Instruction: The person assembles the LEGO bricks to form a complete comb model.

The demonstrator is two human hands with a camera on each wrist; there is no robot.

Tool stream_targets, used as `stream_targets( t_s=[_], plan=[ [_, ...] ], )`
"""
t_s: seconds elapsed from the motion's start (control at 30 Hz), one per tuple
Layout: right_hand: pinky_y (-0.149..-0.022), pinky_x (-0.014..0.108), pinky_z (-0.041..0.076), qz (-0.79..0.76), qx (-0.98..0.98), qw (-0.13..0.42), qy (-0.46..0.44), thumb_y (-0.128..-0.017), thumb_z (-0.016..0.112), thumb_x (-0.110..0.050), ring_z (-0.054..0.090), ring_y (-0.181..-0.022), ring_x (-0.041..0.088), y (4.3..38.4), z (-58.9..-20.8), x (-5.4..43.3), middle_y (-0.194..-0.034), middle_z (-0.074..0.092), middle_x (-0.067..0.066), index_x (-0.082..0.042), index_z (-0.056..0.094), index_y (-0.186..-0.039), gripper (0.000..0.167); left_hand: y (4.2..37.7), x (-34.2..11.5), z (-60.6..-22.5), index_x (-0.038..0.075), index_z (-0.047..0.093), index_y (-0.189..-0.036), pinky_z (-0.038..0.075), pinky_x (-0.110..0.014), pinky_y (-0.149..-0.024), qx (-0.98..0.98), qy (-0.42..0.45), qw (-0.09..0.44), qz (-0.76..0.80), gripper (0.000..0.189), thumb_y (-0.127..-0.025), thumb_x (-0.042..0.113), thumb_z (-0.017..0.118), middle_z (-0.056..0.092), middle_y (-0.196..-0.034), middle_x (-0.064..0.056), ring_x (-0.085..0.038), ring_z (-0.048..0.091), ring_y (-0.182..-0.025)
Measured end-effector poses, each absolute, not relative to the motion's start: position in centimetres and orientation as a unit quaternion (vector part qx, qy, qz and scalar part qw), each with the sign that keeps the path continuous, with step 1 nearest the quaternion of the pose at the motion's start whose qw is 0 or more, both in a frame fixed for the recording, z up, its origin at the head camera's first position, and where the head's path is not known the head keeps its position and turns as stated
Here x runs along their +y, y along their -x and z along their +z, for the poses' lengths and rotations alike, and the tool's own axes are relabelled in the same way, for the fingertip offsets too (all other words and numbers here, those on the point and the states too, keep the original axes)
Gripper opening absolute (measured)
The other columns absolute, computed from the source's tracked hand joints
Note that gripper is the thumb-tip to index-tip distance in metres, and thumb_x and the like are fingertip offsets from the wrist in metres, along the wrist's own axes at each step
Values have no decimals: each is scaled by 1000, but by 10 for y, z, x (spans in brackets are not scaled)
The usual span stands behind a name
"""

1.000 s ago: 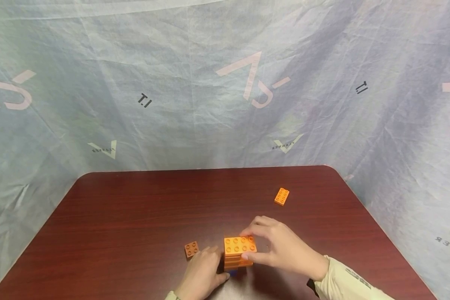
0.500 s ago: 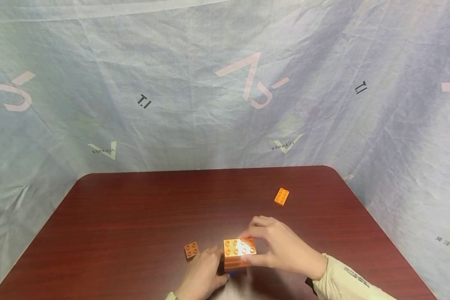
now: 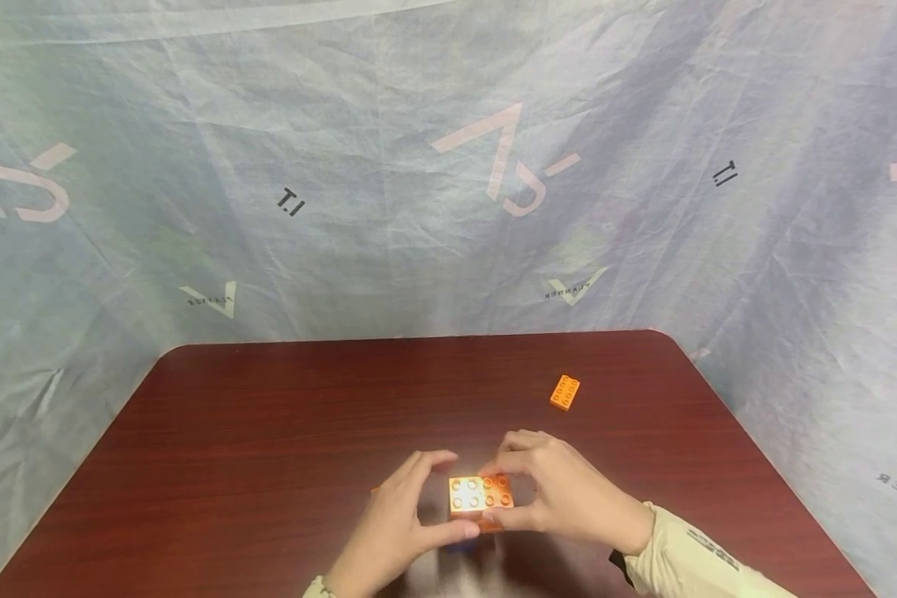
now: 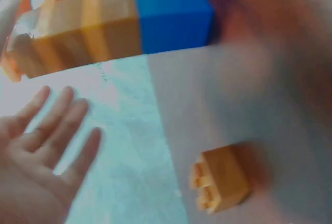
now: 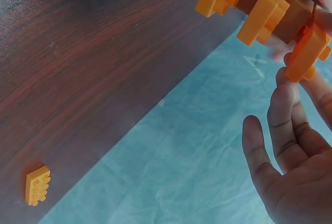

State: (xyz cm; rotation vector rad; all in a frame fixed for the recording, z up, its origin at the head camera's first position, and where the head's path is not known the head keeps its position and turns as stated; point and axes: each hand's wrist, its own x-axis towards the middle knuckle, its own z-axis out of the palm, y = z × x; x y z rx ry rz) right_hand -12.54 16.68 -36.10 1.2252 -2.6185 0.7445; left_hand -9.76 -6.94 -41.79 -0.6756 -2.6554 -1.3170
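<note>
A tower of stacked toy building bricks (image 3: 481, 492) stands upright near the table's front. Its base is a blue brick (image 4: 174, 16); above it brown bricks alternate with wider orange ones. My right hand (image 3: 561, 490) pinches the top orange brick (image 5: 309, 53) between thumb and fingers, on its right end. My left hand (image 3: 396, 515) is spread at the tower's left, fingers behind and thumb in front near the top. In the left wrist view those fingers (image 4: 72, 125) are straight and apart from the bricks; whether the thumb touches is unclear.
A loose brown brick (image 4: 225, 180) lies left of the tower, mostly hidden behind the left hand in the head view. Another orange brick (image 3: 565, 392) lies farther back on the right of the dark red table (image 3: 306, 399). Printed cloth (image 3: 389, 166) hangs around it.
My left hand has risen from the tower's base to near its top, its fingers spreading apart. It now covers most of the loose brown brick. The right hand stays on the top brick.
</note>
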Motion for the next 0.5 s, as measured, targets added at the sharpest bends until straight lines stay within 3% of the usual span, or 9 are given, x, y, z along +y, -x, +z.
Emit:
stream_targets(
  t_s=[0.13,0.2,0.33,0.5],
  plan=[
    [-68,20,47,243,-874,81,-413,-77,86,-32,51,-78,-1,126,-359,166,-88,56,-19,-22,79,-101,27,99,-70,-409,26,66,-118,56,-38,-90,-855,251,127,-436,46,-81,49,82,62,-116,21,-9,63,-109],
    [-68,20,47,240,-874,81,-415,-75,87,-29,51,-78,-1,126,-358,165,-88,56,-19,-22,79,-101,28,100,-70,-406,26,69,-110,56,-36,-88,-852,264,143,-429,36,-82,43,84,63,-109,23,-6,62,-104],
    [-69,21,47,234,-875,78,-417,-76,87,-29,53,-78,1,126,-356,165,-88,57,-18,-23,79,-101,27,98,-70,-400,24,71,-101,55,-35,-85,-867,263,137,-400,28,-84,44,81,65,-100,22,-6,61,-97],
    [-73,28,52,220,-880,64,-415,-79,85,-31,58,-85,7,127,-355,165,-94,65,-14,-23,79,-104,26,96,-68,-392,22,71,-99,55,-38,-87,-883,261,119,-372,29,-87,48,76,67,-101,19,-9,62,-98]
  ],
)
